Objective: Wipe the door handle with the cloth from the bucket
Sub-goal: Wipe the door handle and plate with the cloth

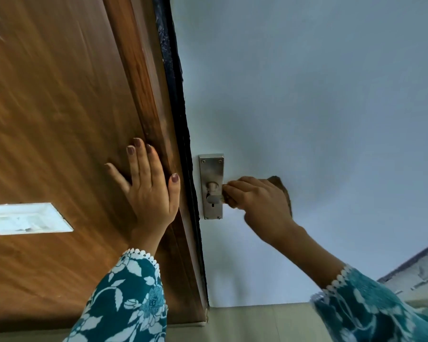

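At the pale door's metal plate (211, 169), right hand (260, 201) fingers curl closed around brown cloth (283, 191) over the handle (214, 193); left hand (151, 186) flat, fingers spread, on wood panel (59, 119).

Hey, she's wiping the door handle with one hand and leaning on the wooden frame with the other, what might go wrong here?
Two risks, both judgement calls. The left hand lies flat on the wooden frame beside the dark door edge; if the door swings, fingers could get pinched. The right hand closes over the handle and brown cloth, so pressing might turn the lever and unlatch the door.
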